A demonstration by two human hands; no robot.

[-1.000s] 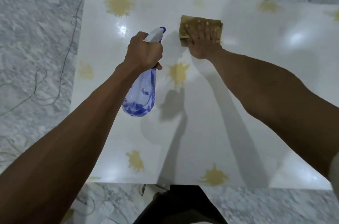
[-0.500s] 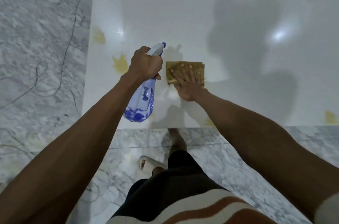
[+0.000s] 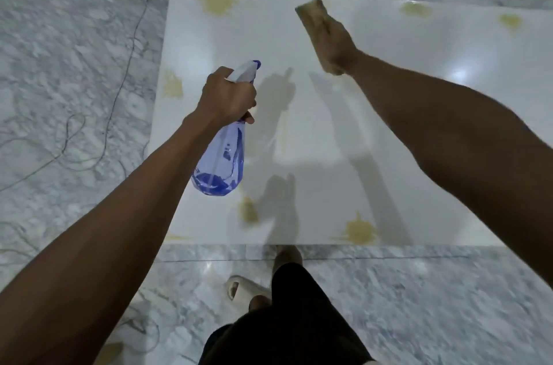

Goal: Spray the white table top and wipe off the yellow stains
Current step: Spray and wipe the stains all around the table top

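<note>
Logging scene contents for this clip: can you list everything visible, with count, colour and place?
table top: one, glossy white, centre.
stains: about seven visible, yellow, scattered along the table's edges and corners.
spray bottle: one, clear blue with white head, over the table's left side.
cloth: one, tan-yellow, over the far middle of the table.
floor: grey-white marble, all around.
cable: one, thin and dark, trailing on the floor at left.
slipper: one, off-white, on the floor below the near edge.
left hand: grips the bottle's neck.
right hand: holds the cloth.
</note>
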